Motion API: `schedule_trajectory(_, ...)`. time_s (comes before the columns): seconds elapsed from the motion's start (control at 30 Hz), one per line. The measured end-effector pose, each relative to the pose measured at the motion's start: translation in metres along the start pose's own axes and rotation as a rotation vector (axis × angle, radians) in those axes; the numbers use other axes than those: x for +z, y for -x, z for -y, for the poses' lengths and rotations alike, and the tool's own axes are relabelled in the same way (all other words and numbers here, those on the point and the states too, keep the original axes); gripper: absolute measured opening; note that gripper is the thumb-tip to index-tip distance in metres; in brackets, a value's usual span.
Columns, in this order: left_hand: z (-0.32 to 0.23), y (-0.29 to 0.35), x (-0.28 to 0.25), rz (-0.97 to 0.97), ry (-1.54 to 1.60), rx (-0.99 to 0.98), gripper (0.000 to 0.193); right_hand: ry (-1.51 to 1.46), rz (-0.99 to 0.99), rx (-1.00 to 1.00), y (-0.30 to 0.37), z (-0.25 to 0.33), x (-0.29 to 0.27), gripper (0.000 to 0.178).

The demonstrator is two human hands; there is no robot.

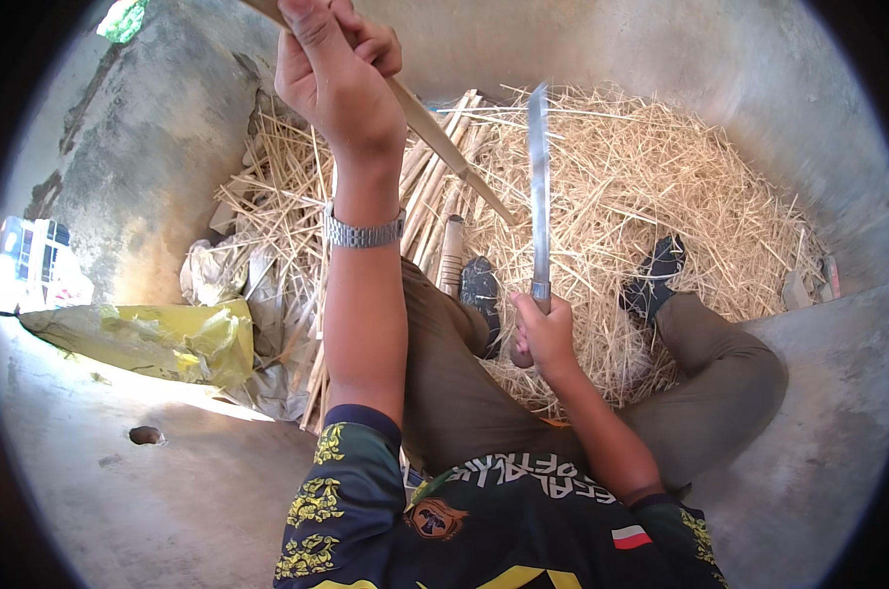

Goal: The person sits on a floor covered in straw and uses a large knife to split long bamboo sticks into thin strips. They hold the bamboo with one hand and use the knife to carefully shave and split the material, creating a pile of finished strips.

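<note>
My left hand [344, 83], raised at the top with a metal watch on its wrist, grips a long pale bamboo stick [430, 128]. The stick slants down to the right, and its narrowed end hangs over the shavings. In my right hand [549, 339] is a machete [540, 187], held by its handle with the blade pointing away from me. The blade is slightly blurred and stands just right of the stick's tip, seemingly apart from it. A ringed wooden handle [451, 255] shows beside my left shoe; I cannot tell what it belongs to.
Pale shavings [660, 167] cover the floor between and beyond my feet. Several long sticks [420, 187] lie left of centre. A yellow sack [160, 339] and crumpled plastic [214, 275] lie at the left. Concrete walls [641, 44] curve around; a hole [146, 435] is at lower left.
</note>
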State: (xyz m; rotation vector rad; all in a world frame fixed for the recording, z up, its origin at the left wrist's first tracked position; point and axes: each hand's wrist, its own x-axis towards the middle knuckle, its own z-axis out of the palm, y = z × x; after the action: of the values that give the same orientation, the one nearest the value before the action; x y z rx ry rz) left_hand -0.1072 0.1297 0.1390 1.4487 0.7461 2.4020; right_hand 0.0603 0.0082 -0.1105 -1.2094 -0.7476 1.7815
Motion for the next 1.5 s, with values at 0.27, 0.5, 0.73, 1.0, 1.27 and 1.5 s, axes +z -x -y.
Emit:
schedule_trajectory(0.27,0.001,0.004,-0.002,0.008,-0.032,0.043,0.056,0.208,0.039,-0.012,0.0,-0.03,0.012,0.026)
schedule_trajectory(0.5,0.003,-0.005,-0.016,-0.029,-0.037,0.018,0.055,0.176,-0.061,-0.298,0.025,0.008,0.012,0.033)
schedule_trajectory(0.73,0.006,-0.005,-0.019,0.003,-0.01,0.016,0.053,0.483,0.007,-0.197,-0.001,-0.039,0.0,0.031)
schedule_trajectory(1.0,0.006,-0.014,-0.036,-0.043,-0.004,-0.004,0.053,0.474,-0.017,-0.478,0.018,-0.019,0.006,0.026)
schedule_trajectory(1.27,0.004,-0.014,-0.033,-0.044,0.009,-0.002,0.054,0.458,-0.027,-0.375,0.008,-0.026,0.002,0.023)
schedule_trajectory(1.5,0.005,-0.018,-0.046,0.032,0.08,-0.117,0.058,0.658,-0.051,-0.321,0.022,0.004,0.008,0.024)
